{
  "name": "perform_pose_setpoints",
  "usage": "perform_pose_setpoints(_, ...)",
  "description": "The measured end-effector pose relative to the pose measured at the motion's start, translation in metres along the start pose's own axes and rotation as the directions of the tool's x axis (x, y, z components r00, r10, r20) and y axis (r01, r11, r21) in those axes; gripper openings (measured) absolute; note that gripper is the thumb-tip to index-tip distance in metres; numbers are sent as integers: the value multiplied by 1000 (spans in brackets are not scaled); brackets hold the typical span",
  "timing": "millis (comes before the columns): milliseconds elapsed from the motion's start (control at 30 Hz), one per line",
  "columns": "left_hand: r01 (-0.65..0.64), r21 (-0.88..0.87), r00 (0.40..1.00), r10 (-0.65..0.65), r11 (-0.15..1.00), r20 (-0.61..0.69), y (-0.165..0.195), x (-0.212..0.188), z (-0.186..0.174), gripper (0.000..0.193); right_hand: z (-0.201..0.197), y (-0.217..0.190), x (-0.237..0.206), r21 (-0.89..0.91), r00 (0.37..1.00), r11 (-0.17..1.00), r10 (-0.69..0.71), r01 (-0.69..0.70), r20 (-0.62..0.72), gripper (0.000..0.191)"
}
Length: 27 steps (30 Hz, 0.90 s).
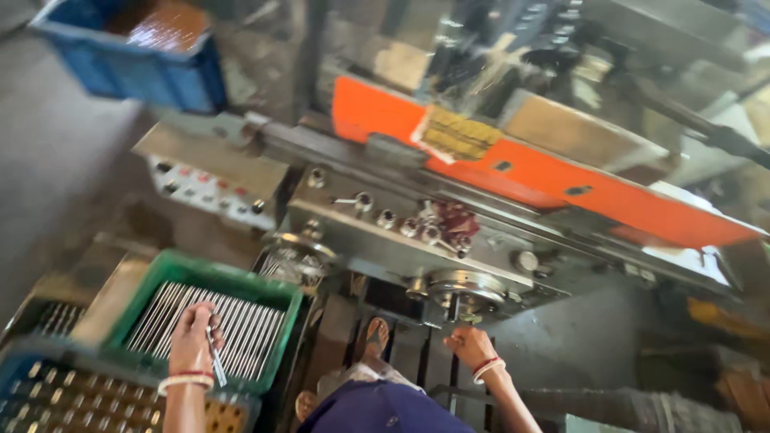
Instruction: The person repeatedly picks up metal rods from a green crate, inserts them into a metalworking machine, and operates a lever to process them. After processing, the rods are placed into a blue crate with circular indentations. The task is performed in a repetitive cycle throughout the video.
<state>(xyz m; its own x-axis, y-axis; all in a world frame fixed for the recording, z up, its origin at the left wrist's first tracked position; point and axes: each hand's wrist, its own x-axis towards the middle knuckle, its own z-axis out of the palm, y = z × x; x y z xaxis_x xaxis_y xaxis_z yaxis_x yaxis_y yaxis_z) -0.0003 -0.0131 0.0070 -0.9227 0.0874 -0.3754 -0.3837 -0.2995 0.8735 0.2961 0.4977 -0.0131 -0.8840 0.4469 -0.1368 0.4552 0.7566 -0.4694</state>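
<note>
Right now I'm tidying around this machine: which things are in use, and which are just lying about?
In use:
- left hand, its grip shut on a metal rod
- green crate of rods below it
- right hand at the machine handwheel

Lying about:
- blue crate on the floor
- blue tray of small parts
- control panel

One head-worn camera looks steeply down (tilted, close) over the machine (449, 232) and green crate (277, 293).

Green crate (282, 293) of silver rods (241, 325), blue crates (172, 80), grey machine (401, 240) with an orange guard (545, 180), red-and-white bangles (186, 380).
</note>
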Motion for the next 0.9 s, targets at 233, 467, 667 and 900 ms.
perform_pose_setpoints(233, -240, 115, 939, 200, 964, 279, 65, 31, 122, 13, -109, 54, 35, -200, 874, 976, -168, 83, -457, 6)
perform_pose_setpoints(467, -457, 187, 776, 288, 869, 561, 173, 37, 307, 14, -298, 59, 64, -315, 576, 942, -198, -111, -794, 7)
perform_pose_setpoints(667, -529, 26, 542, 314, 849, 779, 233, 36, 479, 13, -436, 52, 95, -374, 406, 874, -234, -311, -883, 18)
perform_pose_setpoints(900, -386, 7, 375, 150, 923, 915, 205, 96, 683, 15, -529, 106, 167, -397, 376, 777, -223, -488, -900, 29)
